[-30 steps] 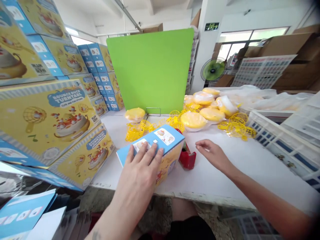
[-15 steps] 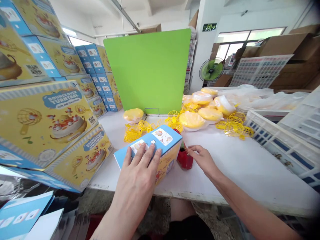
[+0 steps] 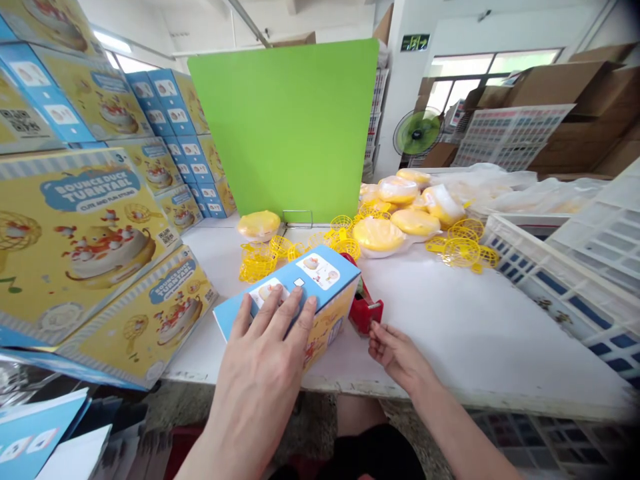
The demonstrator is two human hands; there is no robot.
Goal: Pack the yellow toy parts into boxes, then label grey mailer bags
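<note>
A blue and yellow printed toy box (image 3: 320, 293) lies on the white table. On its blue upper face my left hand (image 3: 265, 340) rests flat, fingers stretched out and a little apart. Close to the box's right end is a red tape dispenser (image 3: 365, 310), partly hidden behind the box. My right hand (image 3: 397, 353) is at the dispenser's near end, thumb and fingers pinched together. Whatever is between those fingertips is too small to make out.
Printed toy boxes (image 3: 90, 233) are stacked at the left. Behind stands a green board (image 3: 285, 133). Yellow plastic strainers (image 3: 257, 261) and bagged yellow-and-white pieces (image 3: 379, 235) lie toward the back. A white crate (image 3: 555, 300) is at the right.
My right hand has moved down and toward me along the dispenser, and its fingers are curled more tightly. My left hand stays on the box. The view has shifted slightly.
</note>
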